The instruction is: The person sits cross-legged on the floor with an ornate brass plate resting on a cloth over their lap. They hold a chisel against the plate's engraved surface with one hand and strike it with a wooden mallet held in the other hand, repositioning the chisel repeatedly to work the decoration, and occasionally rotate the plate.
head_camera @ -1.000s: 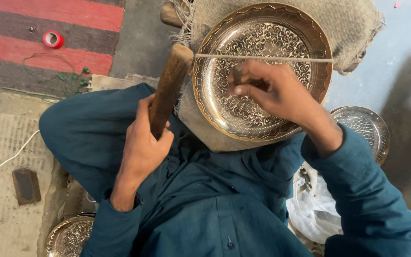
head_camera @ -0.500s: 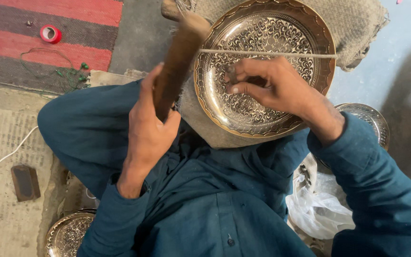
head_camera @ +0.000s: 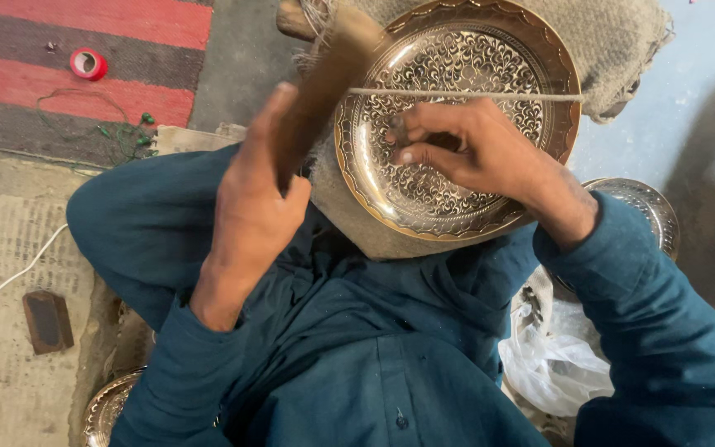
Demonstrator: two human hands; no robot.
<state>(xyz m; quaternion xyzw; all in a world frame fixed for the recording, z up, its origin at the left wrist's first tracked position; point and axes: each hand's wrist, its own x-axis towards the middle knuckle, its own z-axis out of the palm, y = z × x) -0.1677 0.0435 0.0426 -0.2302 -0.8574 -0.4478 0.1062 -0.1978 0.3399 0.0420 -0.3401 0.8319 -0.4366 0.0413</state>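
Note:
A round brass plate (head_camera: 490,50) with fine engraved patterns rests tilted on a coarse burlap pad (head_camera: 622,41) over my lap. A taut string (head_camera: 490,95) runs across its face. My left hand (head_camera: 250,207) grips a wooden mallet (head_camera: 324,74), raised and blurred beside the plate's left rim. My right hand (head_camera: 473,153) rests on the plate's middle, fingers pinched on a small tool that I cannot make out. I wear a dark teal shirt.
A second engraved metal plate (head_camera: 647,207) lies at the right, a third (head_camera: 105,406) at the lower left. A white plastic bag (head_camera: 556,364) sits by my right side. A red tape roll (head_camera: 87,64), striped rug (head_camera: 84,33), white cable (head_camera: 18,273) and dark block (head_camera: 45,320) lie left.
My left hand has lifted the wooden mallet up and toward the plate's upper left. My right hand stays on the plate.

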